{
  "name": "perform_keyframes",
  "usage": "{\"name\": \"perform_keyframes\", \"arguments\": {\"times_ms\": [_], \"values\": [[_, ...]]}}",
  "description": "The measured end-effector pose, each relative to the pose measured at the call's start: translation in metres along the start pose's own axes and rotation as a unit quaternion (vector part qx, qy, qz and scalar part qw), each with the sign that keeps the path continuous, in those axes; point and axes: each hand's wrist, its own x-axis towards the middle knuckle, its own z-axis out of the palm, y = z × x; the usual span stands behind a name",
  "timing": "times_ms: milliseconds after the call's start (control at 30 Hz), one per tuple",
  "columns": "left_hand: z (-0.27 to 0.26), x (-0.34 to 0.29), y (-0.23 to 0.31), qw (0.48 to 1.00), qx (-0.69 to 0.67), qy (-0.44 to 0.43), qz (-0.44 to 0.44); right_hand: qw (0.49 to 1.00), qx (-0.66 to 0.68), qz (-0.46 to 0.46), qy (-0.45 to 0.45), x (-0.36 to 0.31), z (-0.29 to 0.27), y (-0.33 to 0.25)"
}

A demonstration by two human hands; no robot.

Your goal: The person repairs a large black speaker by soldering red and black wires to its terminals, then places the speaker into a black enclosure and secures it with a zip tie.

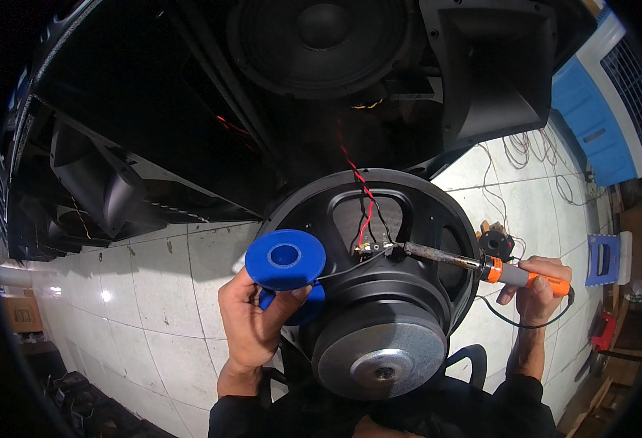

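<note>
A large black loudspeaker driver (409,219) lies magnet-up in front of me, its round grey magnet (379,350) nearest. My left hand (251,314) grips a blue spool of solder wire (286,261), and a thin strand runs from it to the terminal (371,248) on the driver's frame. My right hand (536,288) holds a soldering iron (482,266) with a grey and orange handle; its tip touches the same terminal. Red and black wires (361,193) rise from the terminal toward the cabinet behind.
A big black speaker cabinet (189,109) with a woofer (321,36) and a horn (493,66) lies open behind the driver. White floor tiles (146,292) spread to the left. Loose cable (533,153), a blue and white appliance (606,109) and a small blue stool (602,257) are to the right.
</note>
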Motion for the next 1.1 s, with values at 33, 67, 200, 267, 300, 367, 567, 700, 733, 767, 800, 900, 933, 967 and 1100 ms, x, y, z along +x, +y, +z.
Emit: {"name": "perform_keyframes", "arguments": {"times_ms": [33,67,200,267,300,367,567,700,733,767,800,900,933,967,1100], "values": [[0.0001,-0.0002,-0.0001,1.0,0.0,-0.001,0.0,1.0,-0.007,-0.002,-0.001,-0.0005,-0.0003,-0.0001],[0.0001,-0.0003,-0.0002,1.0,0.0,-0.002,0.001,1.0,-0.013,-0.005,-0.001,-0.001,-0.0002,-0.0009],[0.0003,-0.0014,-0.0008,1.0,-0.003,-0.002,-0.002,0.999,-0.043,-0.026,-0.006,-0.0009,0.0012,-0.0048],[0.0003,-0.0019,-0.0009,1.0,-0.006,0.0,-0.006,0.998,-0.057,-0.038,-0.009,-0.0015,0.0008,-0.0049],[0.0003,-0.0021,-0.0009,1.0,-0.008,0.0,-0.008,0.997,-0.061,-0.043,-0.01,-0.0022,0.0,-0.0038],[0.0005,-0.0019,-0.0028,1.0,0.004,0.002,-0.004,0.997,-0.063,-0.048,-0.009,-0.0036,-0.0001,-0.0026],[0.0007,-0.003,-0.0012,1.0,0.0,0.002,-0.01,0.997,-0.062,-0.053,-0.007,-0.0044,0.0021,-0.0024],[-0.0005,-0.0029,-0.0022,1.0,0.01,-0.003,0.008,0.993,-0.082,-0.081,-0.009,-0.0038,0.0014,-0.003],[-0.0006,-0.0028,-0.0017,1.0,0.011,-0.004,0.006,0.992,-0.088,-0.088,-0.008,-0.0037,0.0014,-0.0031],[-0.0007,-0.0027,-0.0007,1.0,0.012,-0.005,0.003,0.991,-0.093,-0.095,-0.007,-0.0037,0.0015,-0.0031],[-0.0008,-0.0025,0.0003,1.0,0.013,-0.006,0.0,0.991,-0.095,-0.098,-0.006,-0.0044,0.0017,-0.0028],[-0.0004,-0.0017,0.003,0.999,0.03,-0.009,0.002,0.99,-0.098,-0.101,-0.014,-0.0041,0.0007,-0.0034],[0.0,-0.0017,0.0033,0.999,0.032,-0.008,0.005,0.99,-0.097,-0.101,-0.018,-0.0037,0.0001,-0.0039],[0.0005,-0.0018,0.0035,0.999,0.033,-0.008,0.007,0.99,-0.096,-0.104,-0.024,-0.003,-0.0003,-0.0046],[-0.0005,-0.0013,0.0021,0.999,0.032,-0.012,0.006,0.99,-0.082,-0.104,-0.039,0.0007,-0.0003,-0.008]]}}
